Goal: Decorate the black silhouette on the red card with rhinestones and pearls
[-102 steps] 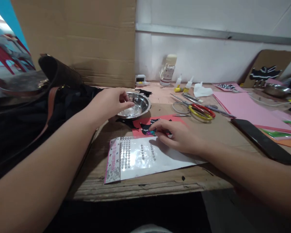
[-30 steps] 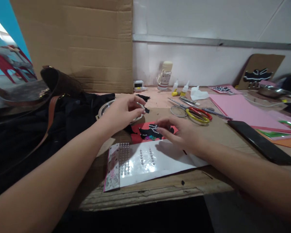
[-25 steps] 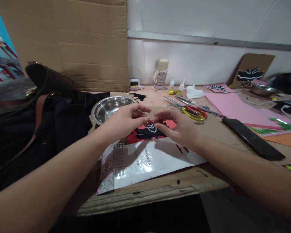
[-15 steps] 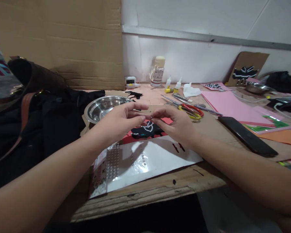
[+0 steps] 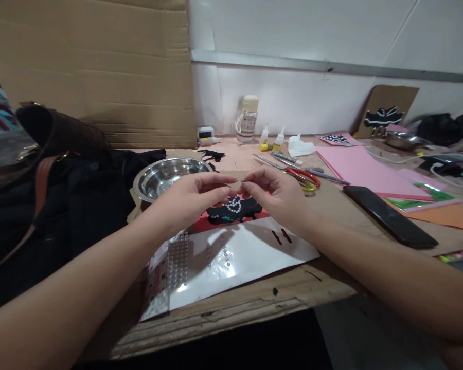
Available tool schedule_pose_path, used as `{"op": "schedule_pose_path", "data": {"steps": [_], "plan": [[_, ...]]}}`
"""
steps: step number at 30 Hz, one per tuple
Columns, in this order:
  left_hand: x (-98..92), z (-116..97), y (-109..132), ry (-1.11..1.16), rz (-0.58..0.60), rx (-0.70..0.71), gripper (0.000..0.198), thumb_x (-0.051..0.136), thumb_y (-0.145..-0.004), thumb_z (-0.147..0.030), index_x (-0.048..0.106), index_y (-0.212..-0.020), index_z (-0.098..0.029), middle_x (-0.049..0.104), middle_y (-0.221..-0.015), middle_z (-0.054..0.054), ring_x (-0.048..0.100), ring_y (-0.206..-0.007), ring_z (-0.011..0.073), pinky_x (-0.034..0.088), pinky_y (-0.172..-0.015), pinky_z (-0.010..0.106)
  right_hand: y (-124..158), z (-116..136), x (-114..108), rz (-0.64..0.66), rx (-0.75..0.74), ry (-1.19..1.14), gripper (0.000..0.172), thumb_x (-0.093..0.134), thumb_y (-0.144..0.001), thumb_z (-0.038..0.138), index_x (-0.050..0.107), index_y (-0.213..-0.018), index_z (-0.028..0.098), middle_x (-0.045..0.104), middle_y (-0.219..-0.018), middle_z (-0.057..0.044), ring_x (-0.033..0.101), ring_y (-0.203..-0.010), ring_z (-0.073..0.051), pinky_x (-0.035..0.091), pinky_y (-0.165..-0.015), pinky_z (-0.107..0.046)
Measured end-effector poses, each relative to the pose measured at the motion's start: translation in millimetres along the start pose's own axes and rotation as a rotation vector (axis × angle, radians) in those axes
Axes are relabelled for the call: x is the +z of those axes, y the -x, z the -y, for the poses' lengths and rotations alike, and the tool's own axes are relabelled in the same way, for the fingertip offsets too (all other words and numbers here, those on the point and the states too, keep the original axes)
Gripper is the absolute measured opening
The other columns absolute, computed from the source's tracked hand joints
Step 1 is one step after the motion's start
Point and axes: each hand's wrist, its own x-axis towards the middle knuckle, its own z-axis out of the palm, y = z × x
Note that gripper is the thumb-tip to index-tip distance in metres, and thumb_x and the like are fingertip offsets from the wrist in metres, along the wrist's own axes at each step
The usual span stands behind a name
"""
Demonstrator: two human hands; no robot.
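Observation:
My left hand (image 5: pixel 191 198) hovers above the work with its fingers stretched out and the thumb a little apart. Facing it, my right hand (image 5: pixel 281 198) has thumb and forefinger pinched together; whatever is between them is too small to make out. Below both hands lies a black cut-out shape (image 5: pixel 247 207) trimmed with white pearl beads (image 5: pixel 234 205), on red sheet (image 5: pixel 200 224). A sheet of stick-on pearls (image 5: pixel 177 262) rests on white paper (image 5: pixel 250 246) nearer to me, with a few pearls on clear film (image 5: pixel 227 257).
A steel bowl (image 5: pixel 142 185) stands behind my left hand. Red-and-yellow-handled scissors (image 5: pixel 306 177), small glue bottles (image 5: pixel 279 137) and a drink bottle (image 5: pixel 247 121) are farther back. To the right are a phone (image 5: pixel 389 218) and pink sheets (image 5: pixel 366 167). Dark cloth (image 5: pixel 81 205) lies left.
My hands have drawn slightly apart; their fingertips were nearly touching before, and a small gap shows now. The view has tilted up a little, and more of the black cut-out shape shows.

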Motion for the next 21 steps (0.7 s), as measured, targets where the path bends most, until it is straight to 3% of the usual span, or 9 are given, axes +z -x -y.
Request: {"op": "schedule_pose_path", "data": {"steps": [7, 13, 21], "plan": [[2.2, 3.0, -0.5, 0.042, -0.044, -0.010, 0.029, 0.079, -0.086, -0.033, 0.077, -0.114, -0.025, 0.081, -0.113, 0.003, 0.073, -0.098, 0.0163, 0.055, -0.089, 0.030, 2.8, 2.4, 1.9, 0.046, -0.030, 0.080, 0.014, 0.066, -0.096, 0.028, 0.077, -0.102, 0.021, 0.079, -0.098, -0.003, 0.073, -0.089, -0.017, 0.057, -0.081, -0.031], [7.2, 4.0, 0.3, 0.047, -0.041, 0.031, 0.039, 0.083, -0.083, -0.030, 0.072, -0.119, -0.020, 0.079, -0.117, 0.005, 0.074, -0.106, 0.0188, 0.057, -0.095, 0.032, 4.9, 3.8, 3.8, 0.049, -0.065, 0.058, 0.009, 0.069, -0.095, 0.027, 0.074, -0.099, 0.021, 0.078, -0.093, -0.001, 0.071, -0.083, -0.014, 0.056, -0.078, -0.028], [8.4, 1.0, 1.4, -0.039, -0.054, 0.077, 0.042, 0.080, -0.085, -0.033, 0.069, -0.124, -0.020, 0.079, -0.115, 0.008, 0.075, -0.103, 0.0210, 0.058, -0.091, 0.034, 7.0, 5.2, 5.2, 0.055, -0.114, 0.060, 0.005, 0.069, -0.094, 0.025, 0.070, -0.095, 0.021, 0.074, -0.086, 0.000, 0.068, -0.075, -0.012, 0.054, -0.069, -0.024]]}}
